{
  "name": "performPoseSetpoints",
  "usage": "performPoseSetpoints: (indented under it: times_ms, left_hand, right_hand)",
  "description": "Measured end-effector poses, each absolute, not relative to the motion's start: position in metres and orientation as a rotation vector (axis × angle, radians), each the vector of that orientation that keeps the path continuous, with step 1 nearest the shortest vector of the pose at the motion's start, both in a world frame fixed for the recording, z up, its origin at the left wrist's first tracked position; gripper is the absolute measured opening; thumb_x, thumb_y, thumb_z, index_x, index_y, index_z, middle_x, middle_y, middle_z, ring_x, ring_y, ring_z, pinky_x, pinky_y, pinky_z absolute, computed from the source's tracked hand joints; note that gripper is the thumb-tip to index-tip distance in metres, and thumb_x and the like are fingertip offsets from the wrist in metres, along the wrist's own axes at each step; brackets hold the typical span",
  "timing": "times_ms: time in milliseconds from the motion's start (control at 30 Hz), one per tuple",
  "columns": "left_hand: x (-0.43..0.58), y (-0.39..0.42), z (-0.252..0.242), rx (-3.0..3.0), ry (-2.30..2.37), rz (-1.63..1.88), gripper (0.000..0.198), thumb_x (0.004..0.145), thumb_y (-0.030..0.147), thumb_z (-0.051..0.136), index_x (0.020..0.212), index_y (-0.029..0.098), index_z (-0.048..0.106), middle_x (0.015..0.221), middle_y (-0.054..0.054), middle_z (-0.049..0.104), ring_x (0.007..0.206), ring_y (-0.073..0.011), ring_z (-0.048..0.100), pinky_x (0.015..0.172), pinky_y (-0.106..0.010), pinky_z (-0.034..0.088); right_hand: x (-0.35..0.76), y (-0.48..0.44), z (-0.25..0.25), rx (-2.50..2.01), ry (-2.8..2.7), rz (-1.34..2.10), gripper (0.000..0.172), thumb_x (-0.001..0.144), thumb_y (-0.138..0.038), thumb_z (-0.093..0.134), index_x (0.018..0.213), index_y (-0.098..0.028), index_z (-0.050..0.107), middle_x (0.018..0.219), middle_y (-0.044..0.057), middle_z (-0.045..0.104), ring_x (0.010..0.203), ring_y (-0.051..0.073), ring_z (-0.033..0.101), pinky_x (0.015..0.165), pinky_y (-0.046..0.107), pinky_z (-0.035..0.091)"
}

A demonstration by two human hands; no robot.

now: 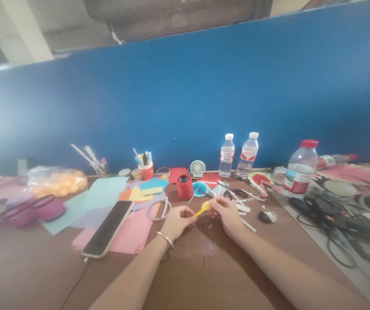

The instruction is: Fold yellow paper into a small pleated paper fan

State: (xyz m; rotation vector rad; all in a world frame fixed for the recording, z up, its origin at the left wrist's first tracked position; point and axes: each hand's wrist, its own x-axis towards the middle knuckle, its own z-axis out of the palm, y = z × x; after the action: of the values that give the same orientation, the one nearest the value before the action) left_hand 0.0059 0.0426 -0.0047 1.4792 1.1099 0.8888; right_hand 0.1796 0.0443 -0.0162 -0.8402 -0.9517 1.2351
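Both my hands meet over the brown table (204, 275) and pinch one small yellow folded paper piece (203, 209). My left hand (178, 221), with a silver bangle at the wrist, grips its lower left end with closed fingers. My right hand (225, 213) pinches the upper right end. Just beyond the hands stand a red spool of thread (184, 187) and a small blue pleated paper fan (199, 188). A ring of clear tape (159, 210) lies left of my left hand.
A phone (107, 228) lies on pink and blue paper sheets (130, 234) at the left. Scissors (235, 193), paper strips, three water bottles (226, 155) and a pen cup (146, 170) stand by the blue wall. Black cables (340, 219) lie at the right, purple scissors (36, 206) at the far left.
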Motion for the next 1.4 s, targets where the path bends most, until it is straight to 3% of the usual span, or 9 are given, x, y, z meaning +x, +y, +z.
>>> performPoseSetpoints:
  times_ms: [267,433,567,700,767,833,1033,1300,1400]
  left_hand:
    - [0.003,0.041,0.002,1.457,1.077,0.797,0.023,0.058,0.026,0.069,0.071,0.011,0.058,0.054,-0.003,0.061,0.047,-0.0115,0.055,0.047,-0.022,0.042]
    - [0.004,0.038,0.007,1.493,1.013,0.758,0.026,0.061,0.026,0.067,0.081,0.012,0.059,0.059,-0.003,0.062,0.05,-0.0116,0.055,0.05,-0.023,0.043]
    - [0.005,0.036,0.007,1.815,1.146,0.936,0.014,0.071,0.024,0.056,0.081,0.015,0.061,0.071,-0.003,0.063,0.063,-0.0145,0.056,0.059,-0.025,0.043]
    - [0.001,0.038,0.008,2.174,1.339,1.131,0.013,0.075,0.015,0.049,0.081,0.017,0.059,0.082,-0.003,0.06,0.075,-0.0159,0.055,0.069,-0.027,0.042]
    - [-0.001,0.039,0.008,2.322,1.342,1.149,0.016,0.076,0.011,0.046,0.082,0.017,0.059,0.086,-0.004,0.058,0.081,-0.0161,0.053,0.073,-0.028,0.042]
    - [-0.002,0.04,0.008,2.447,1.329,1.109,0.016,0.077,0.011,0.045,0.083,0.017,0.059,0.085,-0.004,0.057,0.081,-0.0161,0.052,0.075,-0.029,0.041]
    - [-0.002,0.04,0.006,2.642,1.324,0.994,0.018,0.082,0.016,0.044,0.087,0.019,0.061,0.08,-0.004,0.057,0.075,-0.0156,0.052,0.07,-0.028,0.041]
    - [0.0,0.036,0.007,2.426,1.231,1.126,0.017,0.08,0.017,0.046,0.093,0.02,0.058,0.089,-0.004,0.06,0.083,-0.0174,0.053,0.077,-0.032,0.04]
    - [0.004,0.034,0.008,2.058,1.171,1.214,0.035,0.071,0.021,0.059,0.106,0.022,0.05,0.094,-0.004,0.058,0.085,-0.0176,0.054,0.077,-0.031,0.042]
  right_hand:
    - [0.185,0.046,-0.012,-0.84,-0.895,1.303,0.026,0.062,-0.033,0.067,0.051,-0.015,0.05,0.043,-0.004,0.048,0.037,0.006,0.037,0.038,0.02,0.027]
    - [0.19,0.046,-0.009,-0.808,-0.936,1.341,0.025,0.062,-0.031,0.067,0.053,-0.016,0.049,0.045,-0.003,0.049,0.04,0.007,0.04,0.041,0.02,0.03]
    - [0.192,0.048,-0.012,-0.817,-1.083,1.261,0.017,0.068,-0.033,0.062,0.071,-0.018,0.054,0.053,-0.003,0.051,0.046,0.009,0.045,0.047,0.023,0.036]
    - [0.196,0.046,-0.012,-0.937,-1.465,0.76,0.048,0.065,-0.03,0.061,0.109,-0.023,0.044,0.095,0.006,0.054,0.081,0.02,0.053,0.067,0.033,0.044]
    - [0.196,0.04,-0.008,-0.976,-1.673,0.388,0.057,0.064,-0.029,0.06,0.117,-0.023,0.039,0.115,0.01,0.045,0.102,0.026,0.044,0.081,0.041,0.039]
    - [0.193,0.032,-0.004,-1.0,-1.853,0.102,0.058,0.066,-0.03,0.058,0.12,-0.021,0.039,0.121,0.011,0.042,0.11,0.028,0.038,0.089,0.044,0.031]
    - [0.184,0.025,-0.004,-1.078,-2.062,-0.161,0.011,0.079,-0.025,0.052,0.087,-0.023,0.058,0.086,0.002,0.063,0.085,0.019,0.051,0.086,0.038,0.024]
    - [0.191,0.034,-0.007,-1.058,-2.041,-0.241,0.01,0.08,-0.017,0.048,0.076,-0.02,0.057,0.077,0.002,0.063,0.077,0.016,0.052,0.08,0.034,0.026]
    - [0.188,0.032,-0.008,-1.066,-1.997,-0.187,0.009,0.077,-0.016,0.048,0.074,-0.019,0.055,0.074,0.002,0.061,0.075,0.016,0.052,0.077,0.033,0.029]
